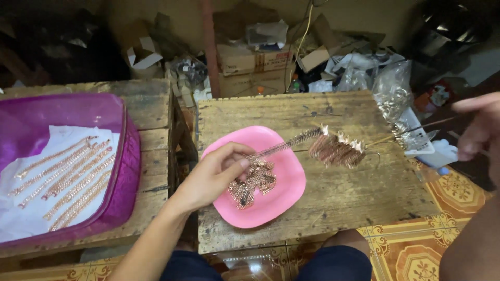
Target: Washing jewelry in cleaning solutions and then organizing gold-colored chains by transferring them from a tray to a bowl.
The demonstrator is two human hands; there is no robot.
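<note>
**Two benches, one plate**

Here we sit at a worn wooden bench (333,187) over patterned floor tiles, cardboard boxes (253,60) piled behind (quite a jumble). One pink plastic plate (284,195) holds rose-gold chain pieces (252,182), pinched by our left hand (211,174). Our right hand (476,127) grips one thin wire rod (333,143), threaded with chains. One purple tray (122,171) shows seven laid-out chains (65,177).

- Bare wooden table (344,192) right of the pink plate (291,187) gives open passage
- Threaded chain bundle (336,148) on its wire blocks the upper middle
- Boxes (252,65) crowd the far edge
</note>
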